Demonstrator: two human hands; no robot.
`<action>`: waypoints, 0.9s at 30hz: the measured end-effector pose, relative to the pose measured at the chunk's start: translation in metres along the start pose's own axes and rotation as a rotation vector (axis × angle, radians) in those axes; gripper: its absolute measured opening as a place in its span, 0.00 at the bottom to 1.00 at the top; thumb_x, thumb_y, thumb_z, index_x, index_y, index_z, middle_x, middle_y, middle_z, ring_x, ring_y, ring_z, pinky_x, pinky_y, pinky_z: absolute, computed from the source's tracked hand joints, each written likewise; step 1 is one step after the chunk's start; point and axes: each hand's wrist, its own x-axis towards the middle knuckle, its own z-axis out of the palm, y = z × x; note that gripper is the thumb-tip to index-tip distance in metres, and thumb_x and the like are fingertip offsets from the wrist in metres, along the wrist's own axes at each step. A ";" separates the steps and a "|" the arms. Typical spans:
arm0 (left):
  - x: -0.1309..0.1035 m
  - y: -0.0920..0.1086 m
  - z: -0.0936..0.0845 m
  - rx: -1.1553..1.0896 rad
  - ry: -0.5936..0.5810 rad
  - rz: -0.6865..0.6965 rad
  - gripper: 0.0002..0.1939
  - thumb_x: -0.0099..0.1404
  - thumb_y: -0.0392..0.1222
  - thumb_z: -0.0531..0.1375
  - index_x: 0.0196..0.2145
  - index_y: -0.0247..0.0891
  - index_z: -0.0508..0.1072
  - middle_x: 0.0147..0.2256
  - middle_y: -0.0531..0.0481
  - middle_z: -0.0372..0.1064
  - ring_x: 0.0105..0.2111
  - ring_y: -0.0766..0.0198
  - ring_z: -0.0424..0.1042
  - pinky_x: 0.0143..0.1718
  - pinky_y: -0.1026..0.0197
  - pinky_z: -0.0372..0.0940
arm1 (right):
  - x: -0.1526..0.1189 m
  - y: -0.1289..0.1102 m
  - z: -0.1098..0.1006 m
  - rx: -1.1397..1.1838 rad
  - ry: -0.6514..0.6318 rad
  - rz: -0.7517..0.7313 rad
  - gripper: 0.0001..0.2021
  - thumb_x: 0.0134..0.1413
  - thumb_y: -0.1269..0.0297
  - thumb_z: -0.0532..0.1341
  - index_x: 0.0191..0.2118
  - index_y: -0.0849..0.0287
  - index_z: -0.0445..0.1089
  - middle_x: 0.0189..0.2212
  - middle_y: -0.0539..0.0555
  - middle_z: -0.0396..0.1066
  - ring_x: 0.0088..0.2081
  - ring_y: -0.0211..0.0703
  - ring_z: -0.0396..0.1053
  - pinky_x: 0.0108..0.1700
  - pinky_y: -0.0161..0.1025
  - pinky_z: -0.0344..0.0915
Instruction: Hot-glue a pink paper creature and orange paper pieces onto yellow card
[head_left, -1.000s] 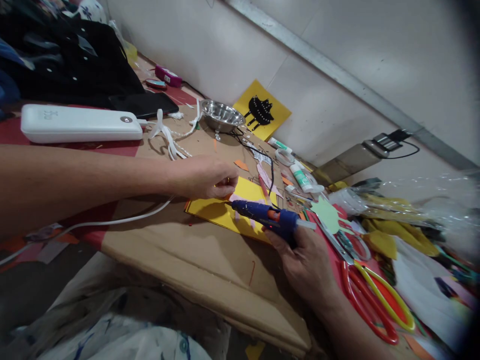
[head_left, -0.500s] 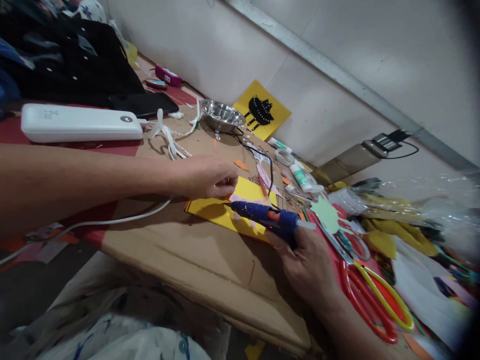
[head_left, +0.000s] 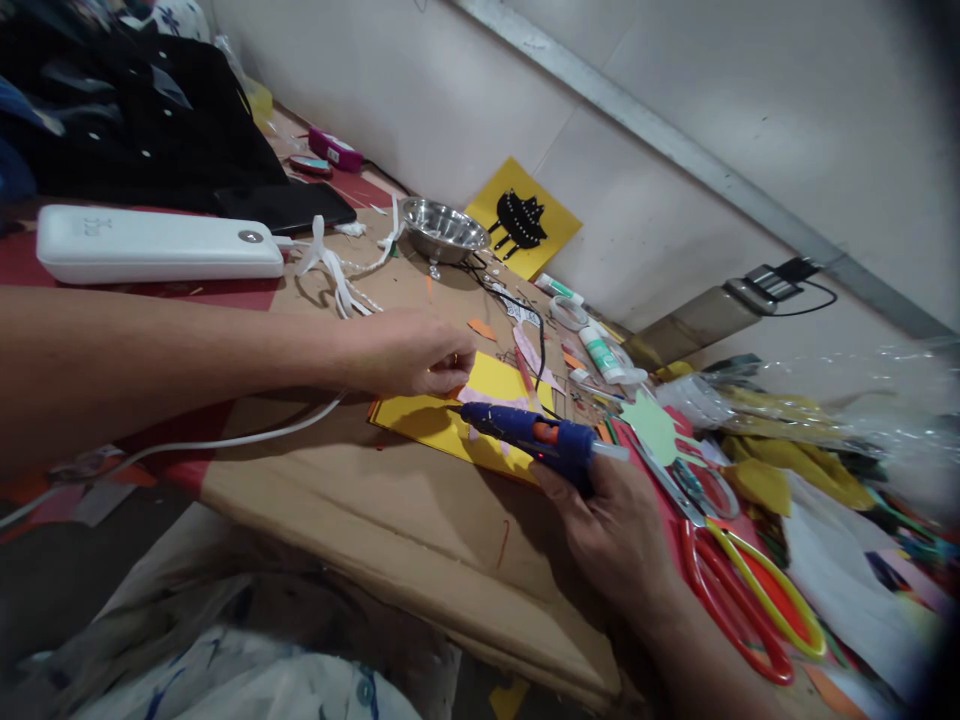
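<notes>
My right hand (head_left: 611, 510) is wrapped round a blue glue gun (head_left: 525, 430), whose nozzle points left over yellow card (head_left: 412, 420). A pale pink paper shape (head_left: 484, 399) lies on the card, partly hidden by the gun. Just above the nozzle, my left hand (head_left: 420, 352) is closed, with thumb and fingers pressed together over the card's upper left part; what they hold, if anything, is too small to make out.
A metal bowl (head_left: 444, 232) and a yellow card with a black cutout (head_left: 523, 222) stand at the back. Large scissors (head_left: 739, 580), a glue bottle (head_left: 600, 355) and paper scraps lie to the right. A white power bank (head_left: 157, 245) with a cable is at left.
</notes>
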 end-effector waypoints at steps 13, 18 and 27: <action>-0.002 -0.001 -0.002 -0.030 -0.011 0.022 0.09 0.63 0.42 0.58 0.34 0.39 0.78 0.29 0.53 0.76 0.25 0.69 0.68 0.27 0.65 0.52 | -0.005 0.001 -0.002 0.098 -0.032 0.040 0.11 0.60 0.57 0.58 0.39 0.56 0.74 0.30 0.54 0.78 0.28 0.46 0.73 0.28 0.40 0.69; -0.005 0.002 -0.008 -0.128 -0.078 0.007 0.09 0.62 0.40 0.58 0.34 0.39 0.80 0.29 0.53 0.78 0.25 0.70 0.69 0.28 0.68 0.54 | -0.005 0.003 -0.001 0.088 -0.027 0.058 0.12 0.60 0.55 0.58 0.40 0.56 0.74 0.31 0.54 0.78 0.29 0.47 0.74 0.28 0.40 0.70; -0.005 -0.001 -0.012 -0.210 -0.151 0.039 0.10 0.62 0.39 0.59 0.37 0.40 0.81 0.32 0.51 0.79 0.28 0.69 0.71 0.31 0.68 0.56 | -0.004 0.001 -0.001 0.049 -0.003 -0.013 0.09 0.61 0.60 0.58 0.41 0.57 0.73 0.33 0.56 0.77 0.29 0.47 0.73 0.27 0.39 0.67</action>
